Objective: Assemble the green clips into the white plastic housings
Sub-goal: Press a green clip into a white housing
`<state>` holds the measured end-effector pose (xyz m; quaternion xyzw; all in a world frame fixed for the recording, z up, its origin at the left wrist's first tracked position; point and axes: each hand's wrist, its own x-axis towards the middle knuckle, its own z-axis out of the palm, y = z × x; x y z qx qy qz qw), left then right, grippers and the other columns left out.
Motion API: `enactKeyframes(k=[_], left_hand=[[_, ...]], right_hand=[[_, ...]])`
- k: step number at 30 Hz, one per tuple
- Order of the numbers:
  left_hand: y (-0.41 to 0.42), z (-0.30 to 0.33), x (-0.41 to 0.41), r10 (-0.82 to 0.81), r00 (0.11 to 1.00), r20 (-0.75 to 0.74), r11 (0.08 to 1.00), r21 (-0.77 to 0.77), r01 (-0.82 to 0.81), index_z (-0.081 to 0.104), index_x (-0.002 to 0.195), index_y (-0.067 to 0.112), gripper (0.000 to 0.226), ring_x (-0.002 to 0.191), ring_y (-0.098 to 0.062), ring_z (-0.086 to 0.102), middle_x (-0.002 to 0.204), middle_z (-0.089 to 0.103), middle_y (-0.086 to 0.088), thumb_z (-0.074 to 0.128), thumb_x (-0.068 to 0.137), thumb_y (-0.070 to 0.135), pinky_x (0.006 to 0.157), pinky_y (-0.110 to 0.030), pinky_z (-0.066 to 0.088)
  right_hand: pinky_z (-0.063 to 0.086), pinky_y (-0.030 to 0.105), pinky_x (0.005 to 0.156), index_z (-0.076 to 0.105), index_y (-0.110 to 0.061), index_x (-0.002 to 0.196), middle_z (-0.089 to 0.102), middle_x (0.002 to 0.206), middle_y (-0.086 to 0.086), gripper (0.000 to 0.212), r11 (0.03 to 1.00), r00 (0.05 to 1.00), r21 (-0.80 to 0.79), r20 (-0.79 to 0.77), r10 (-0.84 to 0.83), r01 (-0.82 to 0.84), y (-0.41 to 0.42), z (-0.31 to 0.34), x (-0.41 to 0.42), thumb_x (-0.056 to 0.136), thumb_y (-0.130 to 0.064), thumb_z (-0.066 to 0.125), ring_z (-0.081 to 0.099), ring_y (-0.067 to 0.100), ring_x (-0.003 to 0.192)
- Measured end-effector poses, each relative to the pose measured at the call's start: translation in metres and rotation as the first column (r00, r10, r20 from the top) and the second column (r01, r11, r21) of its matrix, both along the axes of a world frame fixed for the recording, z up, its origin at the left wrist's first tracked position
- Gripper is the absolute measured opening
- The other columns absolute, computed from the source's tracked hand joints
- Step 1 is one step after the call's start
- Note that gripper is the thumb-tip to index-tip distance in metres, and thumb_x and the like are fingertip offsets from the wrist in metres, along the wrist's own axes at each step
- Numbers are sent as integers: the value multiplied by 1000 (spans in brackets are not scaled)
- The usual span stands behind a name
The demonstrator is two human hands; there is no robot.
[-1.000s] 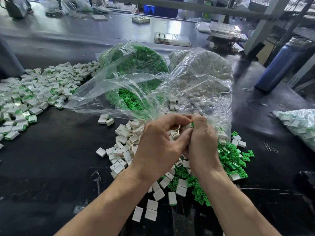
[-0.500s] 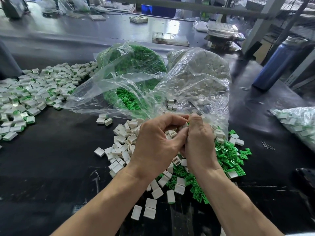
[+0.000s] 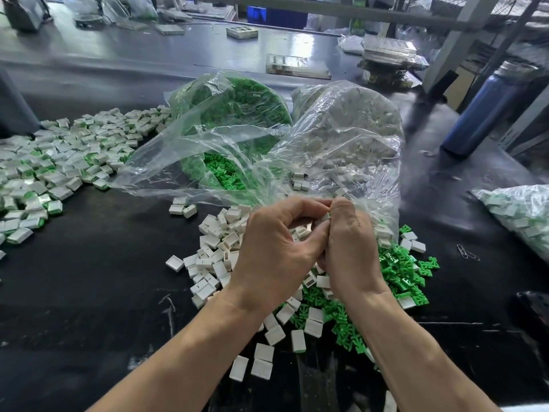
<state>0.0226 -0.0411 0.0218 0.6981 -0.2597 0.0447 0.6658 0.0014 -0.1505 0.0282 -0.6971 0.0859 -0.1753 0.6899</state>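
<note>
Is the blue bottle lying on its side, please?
No, the blue bottle stands upright, if leaning in the wide-angle view, at the table's far right edge.

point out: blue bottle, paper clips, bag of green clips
blue bottle (image 3: 487, 114), head view, mid body.
paper clips (image 3: 468, 253), head view, on the wire loops.
bag of green clips (image 3: 237, 108), head view, bulging upper side.

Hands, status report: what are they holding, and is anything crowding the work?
Left hand and right hand pinched together on a white housing. Clip not visible between fingers. Clear bag edge right behind them.
</note>
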Motion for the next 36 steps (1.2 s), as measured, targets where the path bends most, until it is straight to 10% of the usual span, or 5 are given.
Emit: enactKeyframes(k=[9,18,27,36], left_hand=[[4,-2,4,26,999,-43,1000,17,-25,79,105,12,16,105,-5,73,114,78,6,77,91,5,91,-28,61],[33,1,21,243,968,-58,963,136,-233,71,104,26,14,86,-3,69,96,71,10,75,92,20,71,-15,57],[108,-1,70,632,775,-1,547,709,-445,68,83,36,14,76,-5,65,82,69,17,76,94,32,65,-25,48],[127,-5,82,736,668,108,340,794,-504,75,104,25,12,99,-29,69,104,76,-2,76,94,30,92,-47,57]], right_hand=[[49,36,53,78,-38,77,62,62,3,57,993,996,112,-74,51,-42,3,-1,4,109,-49,33,57,22,57],[35,18,45,76,-16,79,46,57,3,52,996,1000,-89,19,-8,10,-21,-4,3,110,-44,45,41,13,49],[42,8,53,75,-19,79,59,54,-27,38,948,999,-315,5,-46,45,-27,-8,5,107,-34,55,57,-6,55],[44,9,57,74,-31,74,69,85,-34,37,861,988,-497,-46,-146,104,-43,-11,7,105,-44,57,65,-10,82]])
